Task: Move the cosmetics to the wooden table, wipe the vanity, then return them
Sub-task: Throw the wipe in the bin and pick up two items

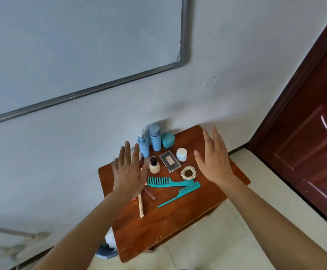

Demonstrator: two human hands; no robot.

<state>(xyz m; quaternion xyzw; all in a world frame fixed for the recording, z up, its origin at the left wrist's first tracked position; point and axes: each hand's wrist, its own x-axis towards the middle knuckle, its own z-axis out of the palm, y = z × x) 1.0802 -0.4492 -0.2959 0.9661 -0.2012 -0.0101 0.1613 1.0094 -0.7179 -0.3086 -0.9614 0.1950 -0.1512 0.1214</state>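
The left hand point(129, 172) and right hand point(215, 160) hover flat, fingers straight and spread, holding nothing. Between them, on the glossy, scratched wooden table point(168, 230), stand 2 cylindrical blue bottles point(155, 138) and a round teal jar point(167, 140); 2 toothed plastic combs point(164, 182) lie flat.

You see table point(178, 227): reddish wood, scuffed, slight sheen | wide comb point(164, 182): smooth teal plastic | tall bottle point(155, 140): matt blue plastic | door point(305, 143): glossy dark-red panels | whiteboard frame point(184, 26): dull grey metal | floor tiles point(236, 240): pale, glossy
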